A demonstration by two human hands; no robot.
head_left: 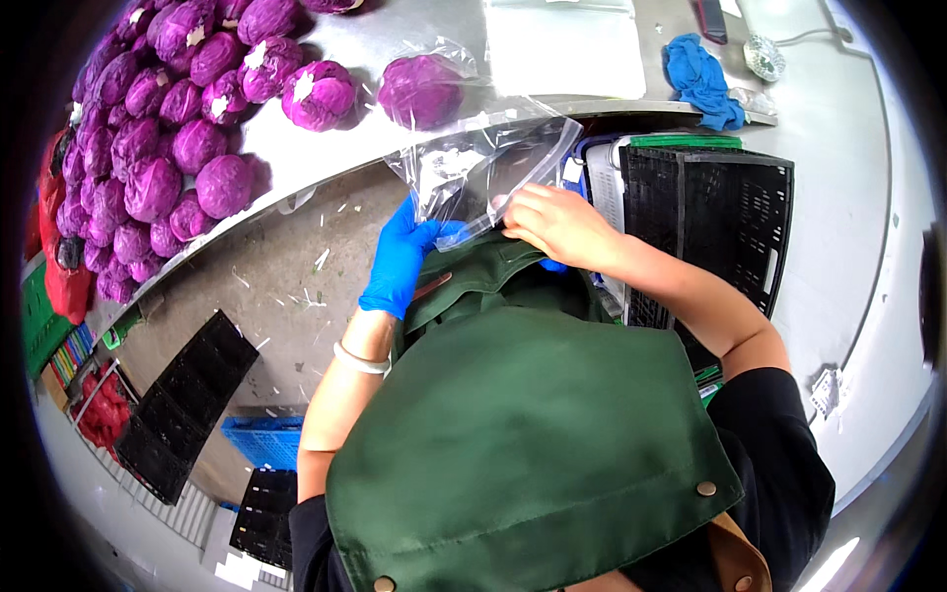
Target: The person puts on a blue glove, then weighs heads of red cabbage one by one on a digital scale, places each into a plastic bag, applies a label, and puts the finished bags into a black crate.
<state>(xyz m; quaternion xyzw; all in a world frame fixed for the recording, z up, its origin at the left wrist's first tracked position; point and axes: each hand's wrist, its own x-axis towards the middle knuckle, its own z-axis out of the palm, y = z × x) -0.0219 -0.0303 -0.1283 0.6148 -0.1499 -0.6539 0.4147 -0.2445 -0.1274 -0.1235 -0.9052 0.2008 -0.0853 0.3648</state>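
A clear plastic bag (493,158) is stretched out in front of my apron. My left hand (400,252), in a blue glove and with a white band on the wrist, grips its left near edge. My bare right hand (557,222) has its fingers curled and pinched on the bag's right near side. Clear film overlaps a single red cabbage (421,92) at the counter's edge; whether that cabbage lies inside the bag I cannot tell. Another red cabbage (319,96), with a pale cut stem, sits to its left.
A large heap of red cabbages (153,187) covers the left of the metal counter (380,35). White sheets (562,49) and a blue cloth (702,79) lie farther right. Black crates (730,212) stand close on my right. More black crates (187,405) are on the littered floor at left.
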